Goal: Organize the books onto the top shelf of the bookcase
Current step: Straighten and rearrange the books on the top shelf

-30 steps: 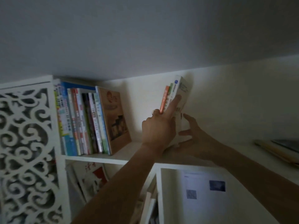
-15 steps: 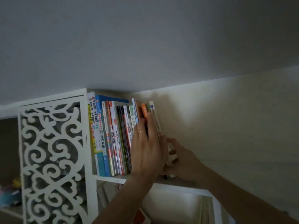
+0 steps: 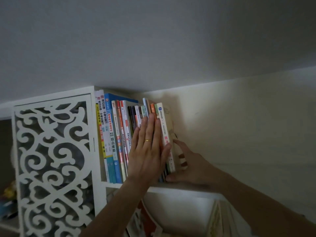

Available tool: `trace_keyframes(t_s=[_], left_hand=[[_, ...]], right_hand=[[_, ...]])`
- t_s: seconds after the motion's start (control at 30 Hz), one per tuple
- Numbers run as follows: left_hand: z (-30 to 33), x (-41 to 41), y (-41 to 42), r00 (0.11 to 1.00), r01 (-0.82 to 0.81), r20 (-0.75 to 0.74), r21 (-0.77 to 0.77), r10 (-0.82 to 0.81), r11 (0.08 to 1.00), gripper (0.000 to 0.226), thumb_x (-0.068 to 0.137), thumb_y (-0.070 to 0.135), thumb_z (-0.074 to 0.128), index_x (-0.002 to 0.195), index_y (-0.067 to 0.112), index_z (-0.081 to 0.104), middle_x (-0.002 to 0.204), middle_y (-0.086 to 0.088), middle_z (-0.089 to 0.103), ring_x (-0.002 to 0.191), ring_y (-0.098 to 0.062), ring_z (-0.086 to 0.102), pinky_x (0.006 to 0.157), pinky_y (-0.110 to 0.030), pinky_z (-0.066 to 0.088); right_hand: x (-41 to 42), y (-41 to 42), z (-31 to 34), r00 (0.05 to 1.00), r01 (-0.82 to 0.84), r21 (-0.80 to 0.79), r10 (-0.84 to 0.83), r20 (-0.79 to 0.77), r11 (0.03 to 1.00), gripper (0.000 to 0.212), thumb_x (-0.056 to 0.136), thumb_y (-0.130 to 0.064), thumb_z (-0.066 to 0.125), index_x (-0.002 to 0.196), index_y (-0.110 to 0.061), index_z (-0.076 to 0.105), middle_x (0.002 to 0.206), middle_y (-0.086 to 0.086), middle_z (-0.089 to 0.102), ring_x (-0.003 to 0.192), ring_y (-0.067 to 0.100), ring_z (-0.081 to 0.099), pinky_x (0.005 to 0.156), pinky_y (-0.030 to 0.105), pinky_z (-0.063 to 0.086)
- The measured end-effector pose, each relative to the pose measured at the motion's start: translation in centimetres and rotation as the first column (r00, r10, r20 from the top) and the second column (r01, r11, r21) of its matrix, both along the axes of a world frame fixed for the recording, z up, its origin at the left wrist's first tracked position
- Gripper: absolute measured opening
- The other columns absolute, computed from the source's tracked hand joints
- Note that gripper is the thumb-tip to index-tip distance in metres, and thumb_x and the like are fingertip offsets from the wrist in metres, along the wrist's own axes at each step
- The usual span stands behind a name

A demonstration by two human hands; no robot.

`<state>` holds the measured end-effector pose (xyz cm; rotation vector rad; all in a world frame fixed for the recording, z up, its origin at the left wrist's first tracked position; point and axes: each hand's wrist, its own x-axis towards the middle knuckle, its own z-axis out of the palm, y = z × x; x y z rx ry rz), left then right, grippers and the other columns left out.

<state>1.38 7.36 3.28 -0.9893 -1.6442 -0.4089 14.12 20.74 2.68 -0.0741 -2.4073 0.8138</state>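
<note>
Left hand lies flat, fingers straight, against upright books; right hand presses the end cover, fingers spread.

White scrollwork panel fills the bookcase's left side, plain wall to the right, grey ceiling overhead (colourful blurry stuff at far left).

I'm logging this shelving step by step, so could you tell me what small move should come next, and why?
Probably press the right hand leftward to square the outer book against the row, while the flat left hand steadies the spines; the last books look slightly tilted.
</note>
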Motion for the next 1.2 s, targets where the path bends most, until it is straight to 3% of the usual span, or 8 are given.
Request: trace_keyframes(t_s=[0.17, 0.27, 0.43, 0.57, 0.77, 0.87, 1.03, 1.2], left_hand=[[-0.3, 5.2, 0.8, 0.994, 0.093, -0.057, -0.06, -0.096, 0.994, 0.071, 0.108, 0.05, 0.031, 0.164, 0.014, 0.009, 0.172, -0.014, -0.003, 0.159, -0.03, -0.005, 0.128, -0.052, 0.01], [-0.2, 8.4, 3.1, 0.99, 0.127, -0.041, -0.11, -0.132, 0.986, 0.065, 0.108, 0.052, 0.03, 0.163, 0.017, 0.024, 0.171, -0.014, 0.007, 0.159, -0.033, 0.001, 0.126, -0.055, 0.013], [-0.9, 16.5, 10.4, 0.952, 0.282, -0.089, -0.117, -0.292, 0.952, 0.06, 0.104, 0.053, 0.045, 0.148, 0.013, 0.053, 0.159, -0.022, 0.039, 0.15, -0.039, 0.033, 0.12, -0.059, 0.026], [-2.5, 26.2, 17.2, 0.929, 0.37, 0.077, -0.164, -0.362, 0.915, 0.071, 0.1, 0.066, 0.038, 0.145, 0.015, 0.056, 0.146, -0.022, 0.056, 0.132, -0.039, 0.056, 0.114, -0.056, 0.035], [-1.8, 39.9, 23.9, 0.795, 0.555, 0.448, -0.263, -0.41, 0.789, 0.101, 0.073, 0.098, 0.015, 0.148, 0.035, 0.042, 0.142, -0.008, 0.056, 0.125, -0.031, 0.059, 0.1, -0.047, 0.045], [-1.1, 43.4, 25.8, 0.717, 0.616, 0.609, -0.327, -0.338, 0.717, 0.1, 0.065, 0.105, 0.026, 0.142, 0.042, 0.04, 0.136, -0.005, 0.055, 0.126, -0.028, 0.057, 0.102, -0.046, 0.043], [-1.0, 44.7, 28.4, 0.834, 0.516, 0.491, -0.536, -0.251, 0.668, 0.105, 0.056, 0.108, 0.034, 0.142, 0.047, 0.038, 0.133, -0.002, 0.054, 0.124, -0.028, 0.057, 0.103, -0.044, 0.043], [-1.0, 44.0, 29.6, 0.877, 0.475, 0.365, -0.566, -0.312, 0.674, 0.101, 0.06, 0.108, 0.026, 0.137, 0.046, 0.045, 0.11, 0.003, 0.06, 0.104, -0.023, 0.063, 0.088, -0.036, 0.048]], right_hand=[[3.8, 0.6, -0.4, 0.98, 0.198, 0.145, -0.2, 0.001, 0.969, 0.098, 0.077, -0.047, 0.084, 0.152, -0.039, 0.022, 0.136, -0.012, 0.052, 0.12, 0.012, 0.057, 0.101, 0.032, 0.049], [8.1, 2.4, 0.0, 0.878, 0.453, 0.427, -0.476, -0.059, 0.783, 0.086, 0.085, -0.055, 0.068, 0.154, -0.038, 0.019, 0.14, 0.001, 0.053, 0.128, 0.027, 0.053, 0.101, 0.044, 0.049], [19.8, 7.2, 1.0, 0.696, 0.637, 0.545, -0.71, -0.104, 0.545, 0.077, 0.093, -0.052, 0.06, 0.156, -0.029, 0.02, 0.139, 0.006, 0.049, 0.127, 0.031, 0.049, 0.097, 0.044, 0.046], [31.8, 11.6, 0.9, 0.552, 0.753, 0.495, -0.826, -0.115, 0.434, 0.079, 0.091, -0.052, 0.063, 0.154, -0.027, 0.024, 0.136, 0.011, 0.052, 0.126, 0.033, 0.049, 0.097, 0.046, 0.046], [47.2, 17.0, 0.5, 0.426, 0.868, 0.307, -0.903, -0.054, 0.391, 0.075, 0.089, -0.057, 0.065, 0.151, -0.03, 0.032, 0.135, 0.012, 0.056, 0.124, 0.033, 0.054, 0.1, 0.044, 0.046], [53.0, 19.9, 0.7, 0.341, 0.93, 0.147, -0.94, -0.007, 0.336, 0.064, 0.094, -0.049, 0.063, 0.149, -0.024, 0.039, 0.137, 0.013, 0.058, 0.126, 0.03, 0.055, 0.104, 0.041, 0.043], [59.7, 25.2, 0.3, 0.19, 0.979, 0.05, -0.972, 0.137, 0.198, 0.053, 0.098, -0.045, 0.055, 0.137, -0.008, 0.052, 0.135, 0.016, 0.059, 0.123, 0.034, 0.056, 0.1, 0.039, 0.043], [62.3, 29.1, -1.0, 0.068, 0.987, 0.121, -0.959, 0.276, 0.104, 0.078, 0.091, -0.068, 0.043, 0.133, -0.003, 0.054, 0.138, 0.022, 0.055, 0.127, 0.041, 0.052, 0.107, 0.046, 0.039]])
